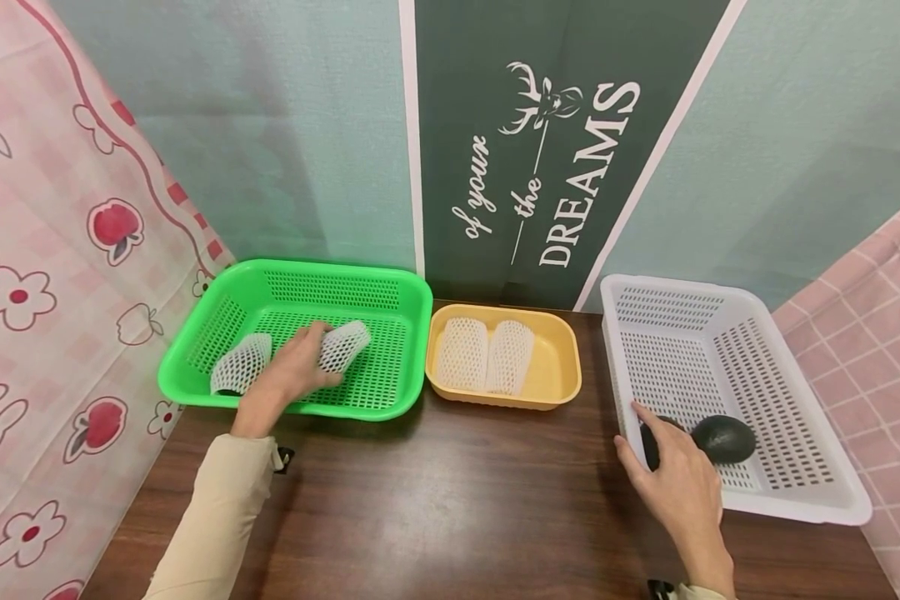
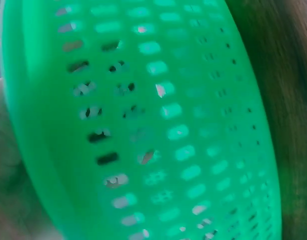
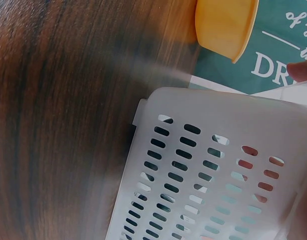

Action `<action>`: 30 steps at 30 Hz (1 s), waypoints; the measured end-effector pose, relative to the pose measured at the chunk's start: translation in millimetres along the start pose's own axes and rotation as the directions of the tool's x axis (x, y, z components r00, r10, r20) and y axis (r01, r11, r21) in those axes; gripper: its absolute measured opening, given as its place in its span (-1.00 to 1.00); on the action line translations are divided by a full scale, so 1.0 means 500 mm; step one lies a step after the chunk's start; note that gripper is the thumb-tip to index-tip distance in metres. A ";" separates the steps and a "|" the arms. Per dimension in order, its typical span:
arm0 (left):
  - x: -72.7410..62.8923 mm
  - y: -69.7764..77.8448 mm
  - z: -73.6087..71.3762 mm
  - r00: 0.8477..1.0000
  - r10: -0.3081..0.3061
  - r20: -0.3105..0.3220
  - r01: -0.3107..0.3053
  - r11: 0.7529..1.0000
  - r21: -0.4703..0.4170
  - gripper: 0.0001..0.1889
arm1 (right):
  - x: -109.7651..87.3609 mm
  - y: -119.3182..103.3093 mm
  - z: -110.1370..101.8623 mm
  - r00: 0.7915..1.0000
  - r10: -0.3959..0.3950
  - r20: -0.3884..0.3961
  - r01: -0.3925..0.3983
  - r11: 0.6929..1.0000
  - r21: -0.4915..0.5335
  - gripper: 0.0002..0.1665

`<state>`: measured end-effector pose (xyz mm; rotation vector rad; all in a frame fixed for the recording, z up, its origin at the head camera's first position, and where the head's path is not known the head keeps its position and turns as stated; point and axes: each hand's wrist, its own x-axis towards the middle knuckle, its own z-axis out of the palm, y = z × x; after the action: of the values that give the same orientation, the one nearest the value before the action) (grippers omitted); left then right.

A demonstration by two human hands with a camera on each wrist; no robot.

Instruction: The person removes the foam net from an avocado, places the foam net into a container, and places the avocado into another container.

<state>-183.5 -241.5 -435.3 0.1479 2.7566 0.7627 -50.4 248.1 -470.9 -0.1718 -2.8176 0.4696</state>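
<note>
Worktop (image 1: 435, 492) carries white basket (image 1: 667, 358), green basket (image 1: 330, 290), yellow tray (image 1: 553, 367), presumably spread for two-handed reach. Left hand (image 1: 294, 367): grip closed about netted item (image 1: 345, 346) inside green basket, likely sleeved for cushioning. Right hand (image 1: 675, 479) spans dark fruit (image 1: 651, 446) inside white basket; grip closure: cannot tell.

A white mesh sleeve (image 1: 345, 346) slants toward the green basket's (image 1: 315, 267) far-right corner; dark, half-hidden fruit (image 1: 649, 447) lies by the white basket's (image 1: 667, 375) left edge.
</note>
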 end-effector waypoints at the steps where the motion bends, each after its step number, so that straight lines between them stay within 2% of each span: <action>1: 0.000 0.004 0.001 1.000 0.018 -0.010 -0.018 1.000 0.012 -0.11 | 0.000 0.000 0.000 1.000 0.001 0.000 -0.001 1.000 -0.001 -0.33; 7: 0.000 0.031 0.008 0.994 0.091 -0.062 -0.092 0.996 -0.009 -0.03 | 0.000 0.000 -0.003 1.000 0.005 0.003 -0.005 1.000 -0.008 -0.33; 11: -0.007 0.051 0.009 0.983 0.149 -0.104 -0.151 0.988 -0.008 -0.08 | 0.000 0.000 -0.004 1.000 -0.004 0.003 0.004 1.000 -0.004 -0.33; 17: -0.030 0.095 0.006 0.951 0.272 -0.146 -0.262 0.962 0.083 -0.13 | 0.000 0.001 -0.007 1.000 0.001 0.018 -0.002 1.000 0.017 -0.33; 21: -0.043 0.125 0.010 0.933 0.330 -0.145 -0.323 0.944 0.073 -0.14 | 0.000 0.000 -0.009 0.999 0.016 0.030 -0.016 1.000 0.020 -0.33; 25: -0.052 0.147 0.018 0.908 0.394 -0.143 -0.387 0.919 0.073 -0.15 | -0.001 -0.001 -0.008 0.999 0.019 0.028 -0.020 1.000 0.012 -0.32; 30: -0.065 0.176 0.030 0.879 0.463 -0.112 -0.460 0.886 0.056 -0.11 | -0.001 -0.002 -0.006 1.000 0.017 0.025 -0.017 1.000 0.013 -0.33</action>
<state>-146.1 -164.6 -394.6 0.8181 2.8795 0.8680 -48.8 248.1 -467.8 -0.1885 -2.8392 0.4969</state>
